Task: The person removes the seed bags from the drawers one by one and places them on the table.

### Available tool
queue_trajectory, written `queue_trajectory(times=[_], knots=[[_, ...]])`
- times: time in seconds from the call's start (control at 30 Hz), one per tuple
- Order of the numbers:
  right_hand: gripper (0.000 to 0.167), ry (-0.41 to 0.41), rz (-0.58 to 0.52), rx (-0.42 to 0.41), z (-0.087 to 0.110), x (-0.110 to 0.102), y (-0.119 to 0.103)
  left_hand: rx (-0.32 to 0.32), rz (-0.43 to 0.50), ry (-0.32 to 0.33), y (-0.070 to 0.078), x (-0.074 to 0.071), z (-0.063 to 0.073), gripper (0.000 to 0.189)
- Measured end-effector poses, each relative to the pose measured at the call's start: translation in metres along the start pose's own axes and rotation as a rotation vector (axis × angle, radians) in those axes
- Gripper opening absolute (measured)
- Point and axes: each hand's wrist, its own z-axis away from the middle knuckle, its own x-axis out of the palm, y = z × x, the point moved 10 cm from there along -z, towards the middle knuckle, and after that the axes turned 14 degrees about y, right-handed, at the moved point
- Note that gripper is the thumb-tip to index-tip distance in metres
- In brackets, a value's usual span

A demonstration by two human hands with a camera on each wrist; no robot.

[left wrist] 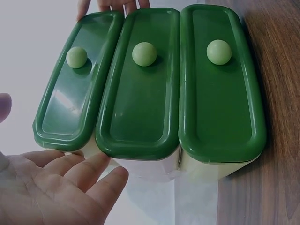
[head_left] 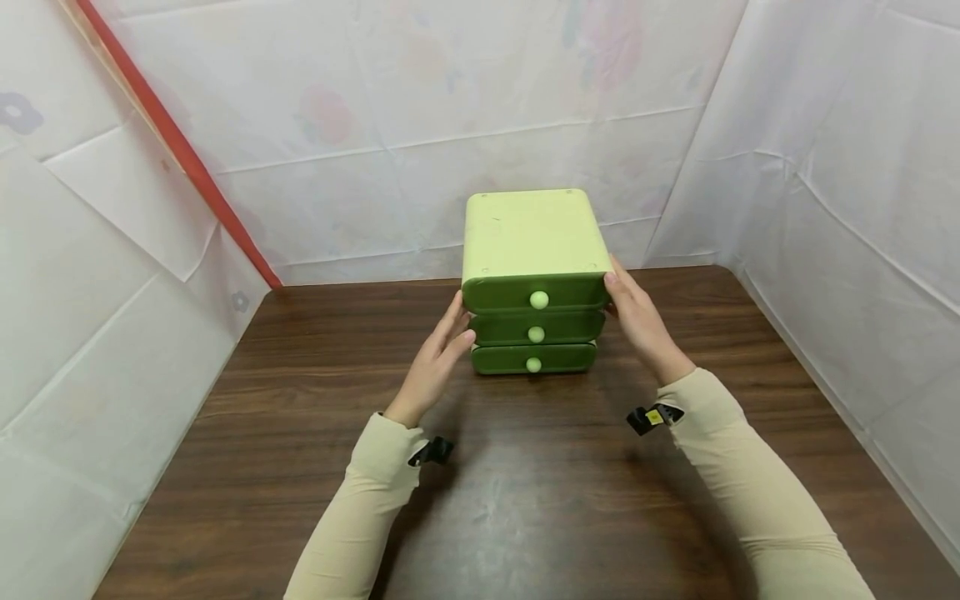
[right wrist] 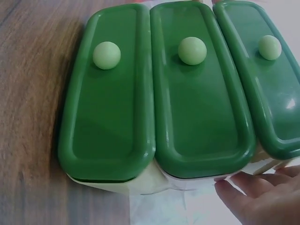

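Observation:
A small three-drawer storage box [head_left: 534, 233] stands at the back of the table, with a pale yellow-green body and dark green fronts. Each front carries a round light green knob [head_left: 539, 300], and all three drawers are closed. My left hand [head_left: 431, 367] is at the box's left side, its extended fingers touching near the upper and middle drawers. On the opposite side, my right hand [head_left: 643, 323] rests its fingers along the upper right edge, some hidden behind the box. In the left wrist view the left palm [left wrist: 51, 192] faces up, thumb apart from the box.
The brown wood-grain table [head_left: 300, 400] extends around the box. White patterned sheeting [head_left: 390, 167] forms a wall close behind it, and more sheeting lines both sides. A red strip [head_left: 180, 150] runs down the left back corner. Black wrist cameras [head_left: 647, 419] sit on both cuffs.

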Motion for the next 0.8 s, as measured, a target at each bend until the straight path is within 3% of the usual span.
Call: queue_trajectory(times=[0.2, 0.33, 0.43, 0.63, 0.8], knots=[[0.059, 0.05, 0.035, 0.039, 0.0, -0.013, -0.004, 0.023, 0.02, 0.077, 0.004, -0.008, -0.006, 0.052], [0.057, 0.104, 0.088, 0.031, 0.0, -0.024, -0.01, 0.036, 0.035, 0.16, 0.007, -0.015, -0.014, 0.047], [0.051, 0.158, 0.068, 0.013, 0.001, -0.033, -0.018, 0.018, 0.038, 0.201, 0.005, -0.018, -0.02, 0.048], [0.037, 0.245, 0.002, -0.069, 0.006, -0.045, -0.04, -0.05, 0.053, 0.216, 0.002, -0.019, -0.038, 0.056], [0.033, 0.23, -0.033, -0.122, 0.011, -0.041, -0.058, -0.079, 0.045, 0.193, 0.003, -0.016, -0.056, 0.069]])
